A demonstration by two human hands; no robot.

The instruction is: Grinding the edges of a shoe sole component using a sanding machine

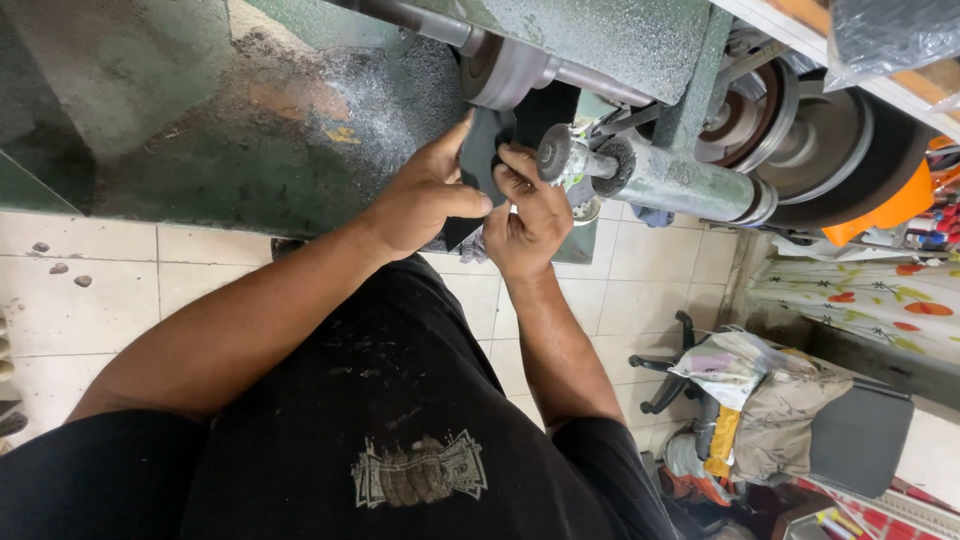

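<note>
My left hand (425, 195) and my right hand (525, 215) both grip a flat dark piece of material (487, 145), thin and curved at its edge. They press it up against a grey spinning drum (505, 70) on the shaft of a green grinding machine (600, 35). A small round grinding head (556, 152) sticks out just right of my right hand's fingers. The lower part of the dark piece is hidden behind my hands.
The machine's green body (250, 120), dusty with filings, fills the upper left. Large wheels (820, 140) and an orange part sit at right. Pale floor tiles (100, 290) lie below. A chair piled with bags and cloth (760, 400) stands at lower right.
</note>
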